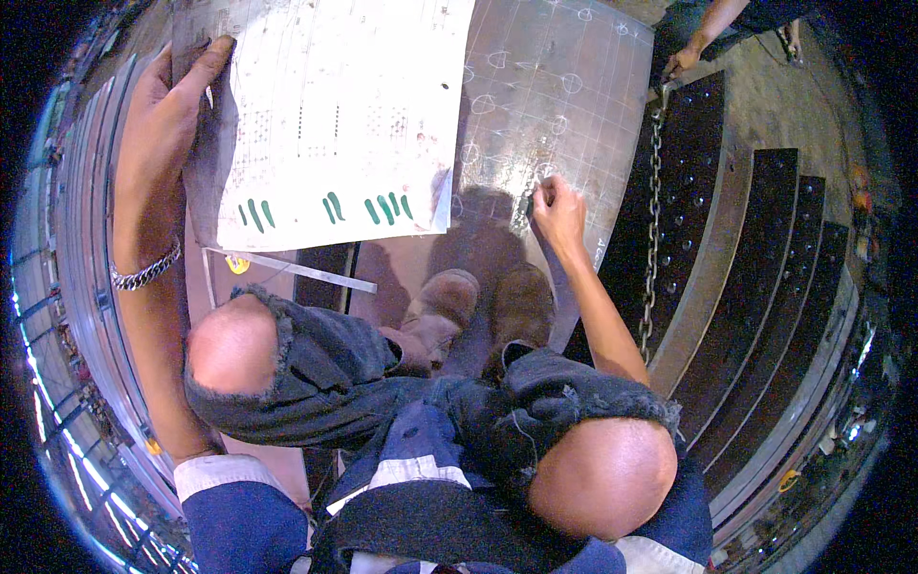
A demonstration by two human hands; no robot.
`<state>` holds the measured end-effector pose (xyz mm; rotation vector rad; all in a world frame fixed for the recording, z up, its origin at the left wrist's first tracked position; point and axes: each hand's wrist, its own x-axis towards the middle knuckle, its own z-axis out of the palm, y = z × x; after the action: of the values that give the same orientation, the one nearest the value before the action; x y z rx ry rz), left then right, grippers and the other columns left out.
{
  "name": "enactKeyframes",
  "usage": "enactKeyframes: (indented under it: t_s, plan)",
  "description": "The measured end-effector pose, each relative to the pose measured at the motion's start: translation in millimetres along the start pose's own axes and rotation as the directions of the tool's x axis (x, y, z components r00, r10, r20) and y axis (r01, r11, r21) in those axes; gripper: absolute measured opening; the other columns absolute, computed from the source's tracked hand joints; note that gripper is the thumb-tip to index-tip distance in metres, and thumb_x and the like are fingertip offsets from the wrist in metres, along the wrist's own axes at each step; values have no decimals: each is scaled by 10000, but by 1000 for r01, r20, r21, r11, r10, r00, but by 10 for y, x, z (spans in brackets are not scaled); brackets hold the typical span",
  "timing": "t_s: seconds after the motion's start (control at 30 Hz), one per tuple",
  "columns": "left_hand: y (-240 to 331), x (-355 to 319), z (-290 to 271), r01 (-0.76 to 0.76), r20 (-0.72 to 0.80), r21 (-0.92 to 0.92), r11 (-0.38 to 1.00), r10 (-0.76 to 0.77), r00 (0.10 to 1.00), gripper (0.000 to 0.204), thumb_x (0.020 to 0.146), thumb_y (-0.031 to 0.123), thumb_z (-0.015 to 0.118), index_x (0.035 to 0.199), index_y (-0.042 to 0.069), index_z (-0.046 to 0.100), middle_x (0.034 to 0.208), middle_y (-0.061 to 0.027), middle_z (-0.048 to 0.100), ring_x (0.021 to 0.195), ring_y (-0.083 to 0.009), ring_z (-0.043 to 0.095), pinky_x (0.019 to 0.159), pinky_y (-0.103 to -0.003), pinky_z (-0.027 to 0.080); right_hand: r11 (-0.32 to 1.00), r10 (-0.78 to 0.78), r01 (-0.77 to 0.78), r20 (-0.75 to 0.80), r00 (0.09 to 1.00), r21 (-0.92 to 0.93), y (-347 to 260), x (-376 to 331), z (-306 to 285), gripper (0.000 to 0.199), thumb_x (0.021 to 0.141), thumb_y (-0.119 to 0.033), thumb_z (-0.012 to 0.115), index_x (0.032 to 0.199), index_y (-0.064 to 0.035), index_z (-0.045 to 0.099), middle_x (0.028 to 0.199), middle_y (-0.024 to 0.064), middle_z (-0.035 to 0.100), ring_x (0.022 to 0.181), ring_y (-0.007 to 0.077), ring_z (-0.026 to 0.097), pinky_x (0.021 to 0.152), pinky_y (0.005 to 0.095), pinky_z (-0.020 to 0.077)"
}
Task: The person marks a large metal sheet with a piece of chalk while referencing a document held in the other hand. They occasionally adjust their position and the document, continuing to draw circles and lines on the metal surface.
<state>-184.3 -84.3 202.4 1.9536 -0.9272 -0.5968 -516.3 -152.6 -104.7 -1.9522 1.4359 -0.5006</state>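
Observation:
My left hand (163, 124) grips the left edge of a large white drawing sheet (354, 143), its thumb on top. Printed diagrams and several green marker strokes cover the sheet, which hides part of the steel plate (607, 105) beneath. White grid lines and circled marks are drawn on that plate. My right hand (562, 218) rests low over the plate, right of the sheet, with thumb and fingers pinched together. Whatever lies between those fingers, if anything, is too small to make out. My brown boots stand on the plate below.
At right hangs a metal chain (654, 210), beside dark steel beams (684, 182) with holes. Another person's hand (682, 63) is at the chain's top. A flat metal bar (320, 273) and a small yellow object (236, 263) lie below the sheet. Long steel sections run along the left.

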Motion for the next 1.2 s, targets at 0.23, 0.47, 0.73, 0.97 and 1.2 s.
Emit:
enactKeyframes:
  t_s: [0.23,0.47,0.73,0.97,1.2]
  plan:
    - [89,-63,71,-44,-33,33,998,45,998,365,861,226,626,1130,-13,570,1047,-76,638,916,-144,596,804,-251,441,998,-59,60,-107,992,9,130,306,-39,170,810,-185,629,830,-17,632,697,163,642,649,283,655,601,366,493]
    - [123,-101,73,-5,-66,-17,1000,4,998,426,845,246,645,1149,-35,547,1084,-103,623,945,-162,594,827,-263,442,995,-56,57,-12,998,87,16,-256,-212,180,805,-203,639,800,-24,630,654,148,624,584,286,619,549,372,463]
    - [98,-33,42,-44,-27,46,998,45,999,476,831,274,658,1175,-32,536,1105,-108,613,971,-171,584,865,-271,422,998,54,-54,22,998,-19,8,-571,-105,125,795,-139,623,827,-18,621,688,189,631,626,327,635,574,403,480]
    - [196,-109,91,-6,-112,150,989,23,993,573,827,295,655,1233,-67,475,1166,-138,578,1051,-197,553,923,-269,393,998,59,-60,246,967,-5,-74,-656,-74,126,783,-140,619,812,-17,612,718,186,633,665,353,631,603,425,483]
    - [307,-159,159,-13,-62,184,983,25,998,599,829,300,648,1238,-92,454,1183,-159,563,1059,-208,549,928,-273,394,991,33,-18,104,994,-134,60,-630,-184,154,803,-164,602,858,-20,596,725,191,630,684,369,623,617,443,479]
